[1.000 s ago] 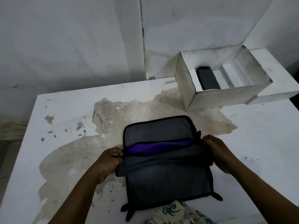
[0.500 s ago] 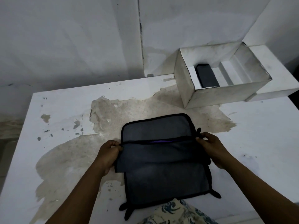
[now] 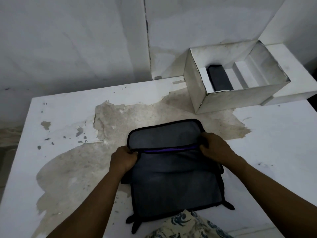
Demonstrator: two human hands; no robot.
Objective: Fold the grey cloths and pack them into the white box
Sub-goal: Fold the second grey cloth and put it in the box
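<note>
A grey cloth (image 3: 175,184) with black edging lies in a stack on the table's near middle. Its top layer is doubled over, and a thin purple strip (image 3: 169,149) shows along the fold line. My left hand (image 3: 123,158) pinches the fold's left end. At the right end, my right hand (image 3: 214,146) grips the fold. The white box (image 3: 240,97) stands open at the back right, apart from my hands. A folded grey cloth (image 3: 219,78) lies in its left compartment.
The white table (image 3: 60,114) has a wide patch of peeled, stained surface under and left of the cloth. A white ledge (image 3: 291,93) sits behind the box. White walls close off the back. Patterned fabric (image 3: 187,225) shows at the near edge.
Both hands have carried the folded edge farther from me across the cloth. The purple strip has narrowed from a broad band to a thin line.
</note>
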